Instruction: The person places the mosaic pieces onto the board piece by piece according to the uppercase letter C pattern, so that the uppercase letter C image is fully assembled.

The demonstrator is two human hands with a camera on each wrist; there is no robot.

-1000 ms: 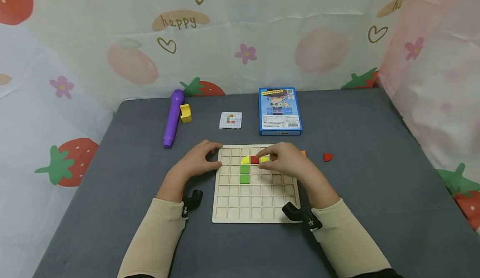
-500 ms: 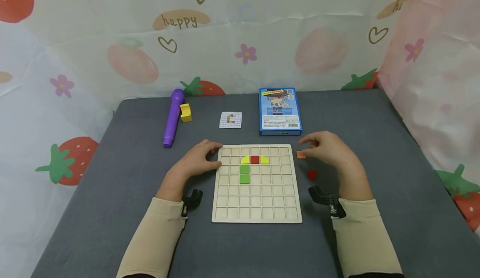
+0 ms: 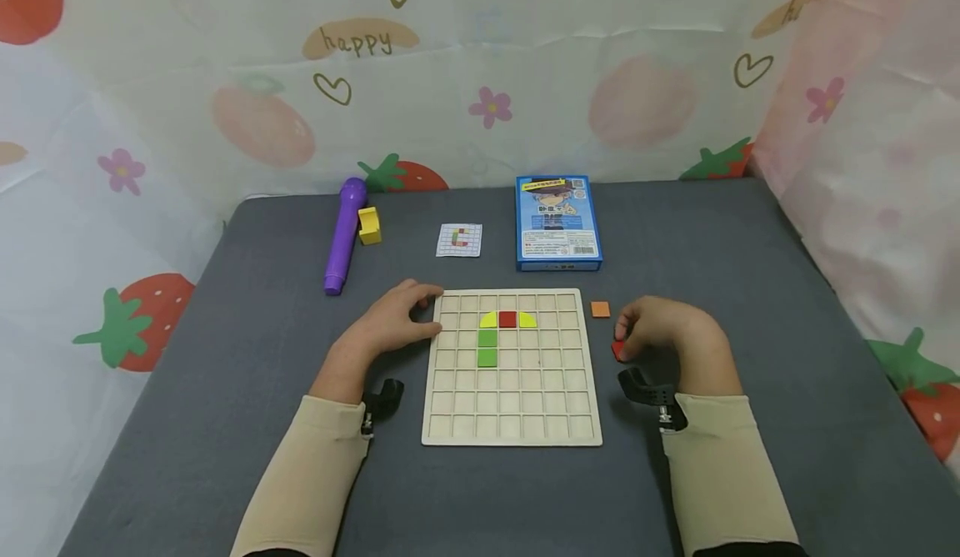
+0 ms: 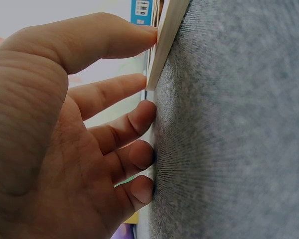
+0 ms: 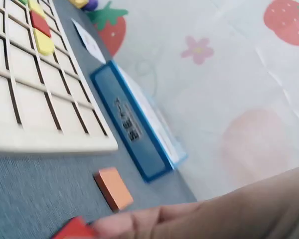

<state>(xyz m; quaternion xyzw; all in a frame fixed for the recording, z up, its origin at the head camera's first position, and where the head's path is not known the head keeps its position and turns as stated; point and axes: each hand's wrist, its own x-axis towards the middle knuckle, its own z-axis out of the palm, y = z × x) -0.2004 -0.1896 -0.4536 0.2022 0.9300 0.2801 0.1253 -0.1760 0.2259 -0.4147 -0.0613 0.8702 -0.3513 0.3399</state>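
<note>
Counted one wooden grid board (image 3: 512, 424). On board: two green squares (image 3: 488, 348), two yellow quarter-rounds (image 3: 490, 320), one red square (image 3: 507, 318). Off board: one orange tile (image 3: 600, 309), one red piece (image 3: 617, 350). One blue box (image 3: 558, 223), one pattern card (image 3: 459, 240), one purple marker (image 3: 341, 235), one yellow block (image 3: 369, 226). Two hands in view: left hand (image 3: 390, 323), right hand (image 3: 663, 328).

Red piece (image 3: 618, 350), orange tile (image 3: 600, 309), blue box (image 3: 558, 223), purple microphone (image 3: 341, 235).
</note>
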